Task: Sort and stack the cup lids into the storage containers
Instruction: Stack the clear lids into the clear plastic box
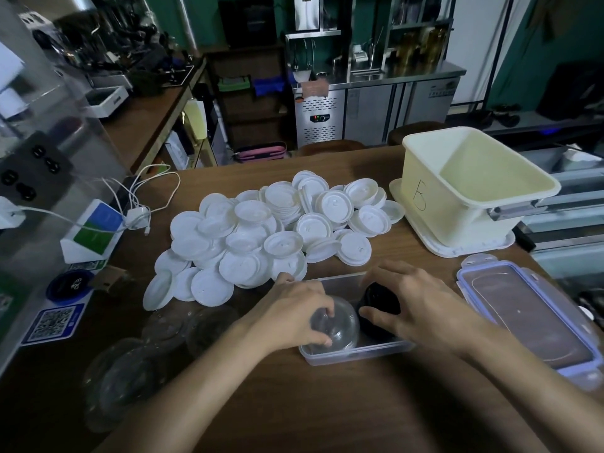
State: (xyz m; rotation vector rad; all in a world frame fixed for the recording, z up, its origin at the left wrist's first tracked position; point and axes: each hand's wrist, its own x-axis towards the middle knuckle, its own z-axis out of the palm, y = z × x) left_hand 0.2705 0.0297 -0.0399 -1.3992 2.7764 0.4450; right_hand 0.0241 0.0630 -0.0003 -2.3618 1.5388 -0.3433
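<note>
Cup lids: a big loose heap of white lids (261,237) mid-table, well apart from neither box, touching none. More clear lids (130,380) lie near the left edge of the table (327,403).

Clear box (359,353) sits just in front of the heap. Left hand (300,308) grips a clear dome lid (340,322) inside it, fingers curled over the dome, thumb underneath. Right hand (421,302) is over the black lids (380,297) beside it, fingers spread and bent round them, thumb on the near side.

Cream tub (474,191) far right looks unfilled. Clip-on cover (523,322) lies flat to the right.

Risks, as I judge them:
- Dome and black lids crowd one narrow box; pressing either could tip the other's stack.
- The light box may slide under both hands.
- A wrist could brush the heap's near edge and spill it.
</note>
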